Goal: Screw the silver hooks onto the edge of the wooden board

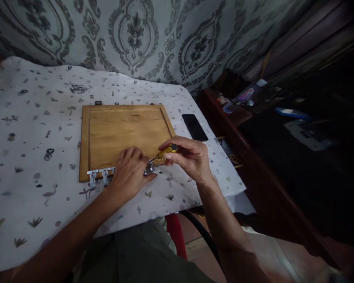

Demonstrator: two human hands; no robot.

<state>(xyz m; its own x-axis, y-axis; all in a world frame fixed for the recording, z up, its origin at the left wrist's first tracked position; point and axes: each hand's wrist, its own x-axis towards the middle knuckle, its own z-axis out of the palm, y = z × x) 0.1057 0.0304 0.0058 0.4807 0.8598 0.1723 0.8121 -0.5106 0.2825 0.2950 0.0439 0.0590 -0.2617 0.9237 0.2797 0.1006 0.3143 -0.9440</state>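
A wooden panel (pixel 120 133) with a raised frame lies flat on the cloth-covered table. Between the thumb and fingers of my right hand (pixel 191 157) is a small yellow and black screwdriver (pixel 166 152), slanting down to the left. Its tip meets a shiny metal hinge (pixel 149 169) at the panel's near edge. My left hand (pixel 129 169) rests over that edge, thumb and fingers closed about the same hinge and hiding part of it. Farther left along the edge sit two more metal hinges, one (pixel 92 179) near the corner and another (pixel 105 177) beside it.
A black phone (pixel 194 127) lies right of the panel on the patterned tablecloth (pixel 56 157). Beyond the table's right edge, a dark red wooden piece of furniture (pixel 271 188) carries a clear bottle (pixel 244 96) and a blue-edged object (pixel 292 113). A patterned wall covering (pixel 132 35) rises behind.
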